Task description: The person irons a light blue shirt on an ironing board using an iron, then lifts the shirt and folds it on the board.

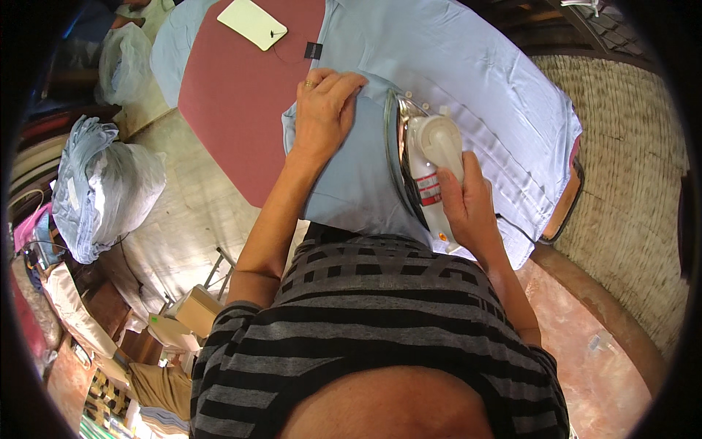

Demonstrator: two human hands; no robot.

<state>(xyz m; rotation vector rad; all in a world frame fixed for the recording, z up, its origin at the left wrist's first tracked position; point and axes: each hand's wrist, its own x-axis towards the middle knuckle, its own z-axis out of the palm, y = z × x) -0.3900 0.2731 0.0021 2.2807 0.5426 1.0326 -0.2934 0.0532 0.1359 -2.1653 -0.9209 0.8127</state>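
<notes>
A light blue buttoned garment (pixel 439 44) lies across a dark red padded board (pixel 227 139). My right hand (pixel 472 208) is closed around the handle of a white clothes iron (pixel 436 212). The iron's soleplate edge rests against the fabric beside a row of buttons. On a fold of the garment, left of the iron, my left hand (pixel 329 106) lies with its fingers stretched out to the right. Its thumb is hidden. A small black label (pixel 313 50) shows at the garment's edge, near a pale rectangular tag (pixel 252 24) with a dark string.
Plastic-wrapped blue garments (pixel 106 183) hang at the left, with a clear plastic bag (pixel 123 62) farther back. Cardboard boxes (pixel 199 311) stand low at the left. A dark cord (pixel 515 227) runs by the board's right end, next to a woven mat (pixel 614 146).
</notes>
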